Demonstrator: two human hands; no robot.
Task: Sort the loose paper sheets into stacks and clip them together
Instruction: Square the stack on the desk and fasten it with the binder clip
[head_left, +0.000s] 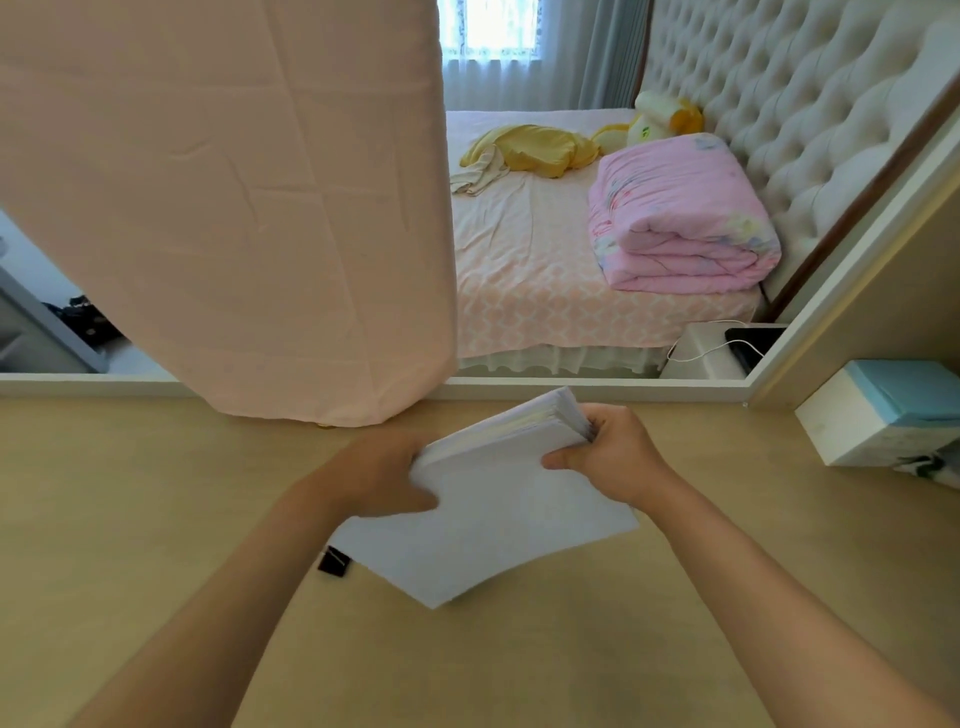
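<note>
A thick stack of white paper sheets (493, 499) is held above the beige tabletop (156, 519), tilted with its far end raised. My left hand (379, 478) grips the stack's left edge, fingers underneath. My right hand (608, 457) grips the far right corner, thumb on top of the sheets. A black binder clip (334, 561) lies on the table just left of the stack's near-left corner, below my left hand.
A pink cloth (234, 208) hangs over the mirror at the table's back left. The mirror (597, 234) reflects a bed with a folded pink quilt. A white and blue box (878, 415) stands at the right edge of the table.
</note>
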